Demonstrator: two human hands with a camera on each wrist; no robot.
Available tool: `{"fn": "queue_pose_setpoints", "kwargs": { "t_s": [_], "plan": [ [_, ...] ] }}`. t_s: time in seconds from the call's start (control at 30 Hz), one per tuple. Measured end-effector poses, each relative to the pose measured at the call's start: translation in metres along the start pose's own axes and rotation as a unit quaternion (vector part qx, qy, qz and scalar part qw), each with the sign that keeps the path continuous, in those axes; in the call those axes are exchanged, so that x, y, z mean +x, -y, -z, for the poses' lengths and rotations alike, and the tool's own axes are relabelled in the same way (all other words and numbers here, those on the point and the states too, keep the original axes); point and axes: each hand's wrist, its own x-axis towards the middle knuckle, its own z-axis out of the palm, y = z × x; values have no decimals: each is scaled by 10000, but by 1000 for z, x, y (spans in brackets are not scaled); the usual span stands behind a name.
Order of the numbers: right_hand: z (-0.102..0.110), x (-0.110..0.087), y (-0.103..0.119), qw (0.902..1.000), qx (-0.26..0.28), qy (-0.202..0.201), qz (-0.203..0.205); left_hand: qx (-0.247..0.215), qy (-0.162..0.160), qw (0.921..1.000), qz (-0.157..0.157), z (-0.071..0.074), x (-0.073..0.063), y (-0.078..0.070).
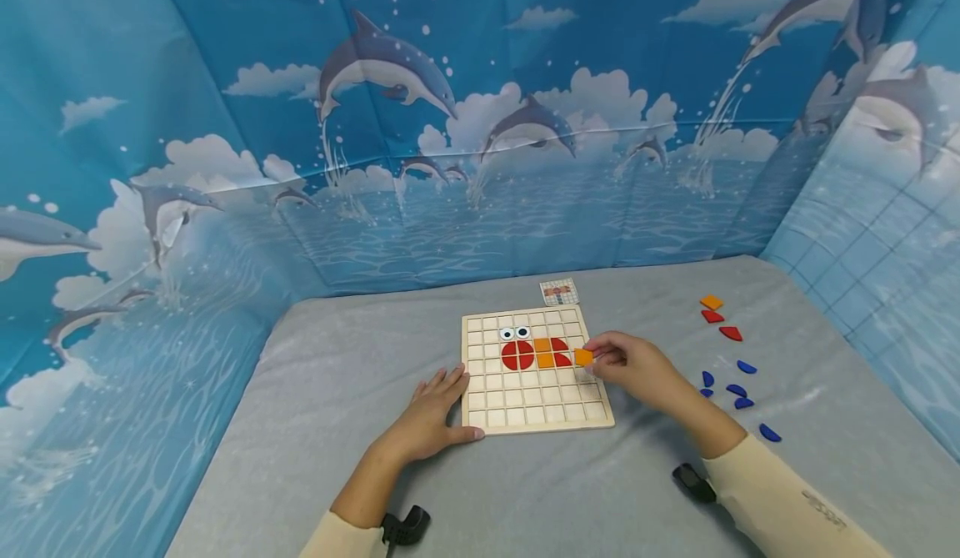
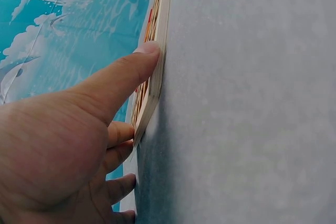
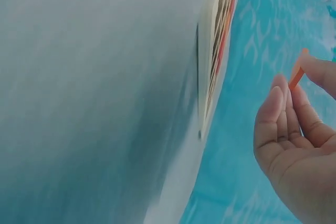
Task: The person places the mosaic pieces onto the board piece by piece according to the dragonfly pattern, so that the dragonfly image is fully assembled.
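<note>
A wooden grid board lies on the grey cloth. Near its top sit two round eye tiles, above a red circle made of quarter pieces. Beside that are orange squares and red quarter pieces. Between thumb and fingers, my right hand pinches an orange square tile, held above the board's right side; the tile shows edge-on in the right wrist view. My left hand rests at the board's lower left corner, its thumb against the front edge and fingers spread along the left side.
A small pattern card lies behind the board. To the right, loose on the cloth, are an orange tile, two red quarter pieces and several blue half-round pieces. A dolphin-print curtain hangs behind the table.
</note>
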Motion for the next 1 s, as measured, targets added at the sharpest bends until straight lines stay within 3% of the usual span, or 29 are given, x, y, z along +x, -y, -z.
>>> {"fn": "queue_pose_setpoints", "kwargs": {
  "t_s": [0.27, 0.43, 0.7, 1.0],
  "plan": [
    [-33, 15, 17, 9981, 273, 334, 446, -15, 20, 10000, 13, 1, 0, -1],
    [-49, 23, 28, 9974, 273, 343, 573, -51, 22, 10000, 24, 1, 0, 0],
    [-73, 39, 42, 9977, 28, 485, 470, -7, 48, 10000, -8, 1, -1, -1],
    [-85, 52, 51, 9972, -114, 602, 426, -10, 79, 10000, -18, 1, 0, -1]
  ]
}}
